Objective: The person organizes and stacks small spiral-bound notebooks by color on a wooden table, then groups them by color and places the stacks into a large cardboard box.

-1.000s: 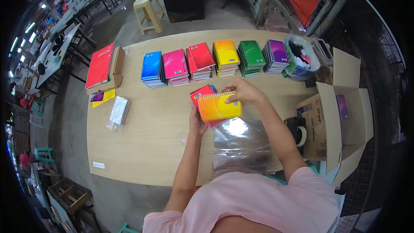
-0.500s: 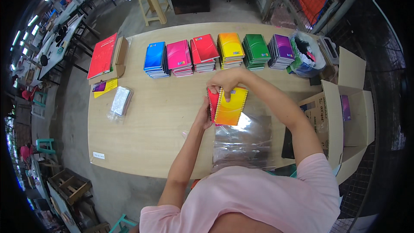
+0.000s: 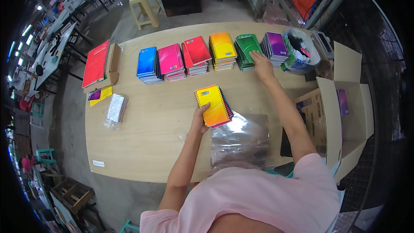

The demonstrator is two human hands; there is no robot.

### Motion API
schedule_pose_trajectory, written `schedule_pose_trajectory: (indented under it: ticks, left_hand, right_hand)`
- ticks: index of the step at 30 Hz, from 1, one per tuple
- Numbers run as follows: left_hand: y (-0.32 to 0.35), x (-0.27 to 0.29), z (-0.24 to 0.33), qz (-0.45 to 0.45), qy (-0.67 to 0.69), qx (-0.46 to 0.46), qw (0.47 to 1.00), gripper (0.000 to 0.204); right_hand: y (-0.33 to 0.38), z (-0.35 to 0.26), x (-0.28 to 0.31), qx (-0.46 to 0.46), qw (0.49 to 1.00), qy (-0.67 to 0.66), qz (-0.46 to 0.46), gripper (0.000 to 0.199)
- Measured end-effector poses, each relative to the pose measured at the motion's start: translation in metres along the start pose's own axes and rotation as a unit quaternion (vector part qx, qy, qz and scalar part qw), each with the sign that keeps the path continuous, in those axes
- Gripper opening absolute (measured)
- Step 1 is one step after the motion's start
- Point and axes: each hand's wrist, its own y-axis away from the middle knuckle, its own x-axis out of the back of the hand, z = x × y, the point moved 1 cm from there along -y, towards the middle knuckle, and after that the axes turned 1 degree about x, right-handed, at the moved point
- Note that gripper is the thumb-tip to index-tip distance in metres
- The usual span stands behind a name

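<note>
Head view: left hand grips logo-marked notebooks; right hand, fingers extended, touches green notebooks; printed carton holds purple item.

R hand fingers on green spiral-bound notebook stk

L hand, nearer wearer than green stk, grips yellow-topped spiral-bound notebook pile. L of green stk: yellow notebook stk, then red stk, pink stk, blue stk. R of it: purple stk, clear plastic bag, brown cardboard box nearer wearer.

Held notebook yellow-orange, curved streaks perhaps; notebook stacks blue, pink, red, yellow, green, purple.
</note>
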Motion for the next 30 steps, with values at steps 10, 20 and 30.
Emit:
schedule_pose_trajectory:
  ticks: [10, 20, 30]
  left_hand:
    - [-0.012, -0.011, -0.015, 0.002, 0.025, 0.022, 0.999, 0.047]
    - [0.008, -0.022, -0.026, -0.005, 0.001, -0.004, 1.000, 0.048]
    - [0.008, -0.037, -0.015, -0.011, -0.052, -0.013, 0.999, 0.048]
  right_hand:
    - [0.071, -0.108, 0.085, 0.101, 0.956, -0.226, 0.158, 0.050]
    - [0.044, -0.044, 0.069, -0.162, 0.971, -0.141, 0.103, 0.028]
    - [0.023, 0.083, 0.038, -0.108, 0.967, -0.115, 0.198, 0.037]
